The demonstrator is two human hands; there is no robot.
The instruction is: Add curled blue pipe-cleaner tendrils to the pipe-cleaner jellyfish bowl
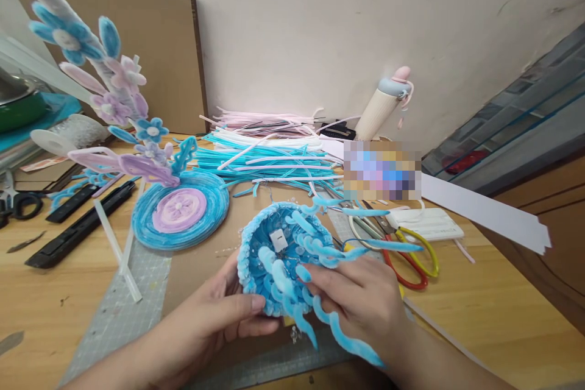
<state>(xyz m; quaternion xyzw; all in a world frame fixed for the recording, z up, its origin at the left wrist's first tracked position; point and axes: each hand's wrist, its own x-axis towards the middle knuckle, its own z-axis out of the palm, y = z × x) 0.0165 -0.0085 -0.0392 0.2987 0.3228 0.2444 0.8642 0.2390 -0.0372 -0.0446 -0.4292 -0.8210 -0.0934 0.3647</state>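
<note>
Over the cardboard (183, 289) and cutting mat (107, 292), left hand (228, 308) is clamped on the near left side of a fuzzy blue cup (247, 247), thumb at the rim, fingers wrapped outside, opening tipped toward the camera. Right hand (361, 295) has its fingers bunched at the near right rim among blue curls (345, 338); can't tell what exactly sits between the fingertips. Progress, as far as it shows: cup wall and braided rim look formed, several curls already twisted and spilling out; their ends stick out in various directions, so settling them seems left. White tag (278, 239) inside the cup. Just left, a flower stand (212, 207) looks mostly built, blooms along its stem. Behind, blue pipe cleaners (278, 167) and pink pipe cleaners (269, 124) lie loose, plenty unused. Right side: scissors (409, 282) near the right hand, crowding it a bit, then a white packet (427, 223), with a bottle (379, 106) by the wall. Left side: glue sticks (112, 234), black cutter (68, 237), spool (68, 134). Stray curl ends look likeliest to get in the way.
</note>
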